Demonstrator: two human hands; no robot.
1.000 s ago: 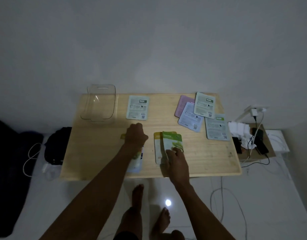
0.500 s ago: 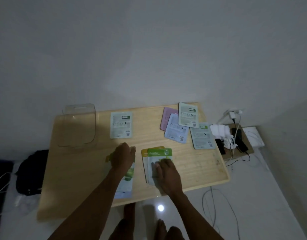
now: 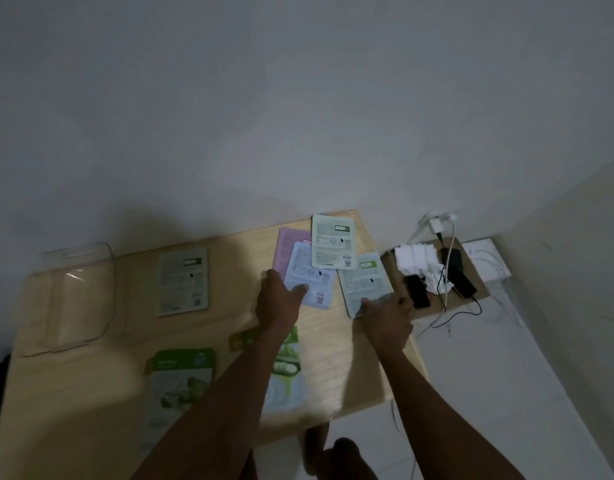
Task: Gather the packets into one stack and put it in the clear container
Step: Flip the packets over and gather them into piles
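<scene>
Though dim and blurred, left hand (image 3: 276, 301) flat on lilac packet (image 3: 312, 284), right hand (image 3: 388, 311) flat on grey packet (image 3: 364, 284), neither grip closed.

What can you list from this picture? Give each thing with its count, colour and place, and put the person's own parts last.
table: one, light wood, centre
clear container: one, see-through, table's far left, nothing visible in it
back-side packets: five, pale green, lilac and pink; one alone mid-table, four overlapping far right
front-side packets: at least two, green-topped, near edge
cardboard box: one, brown, right of table, bearing white cloth, dark devices and cables
hands: left on the lilac packet, right on the rightmost packet
bare feet: two, on the floor below
</scene>
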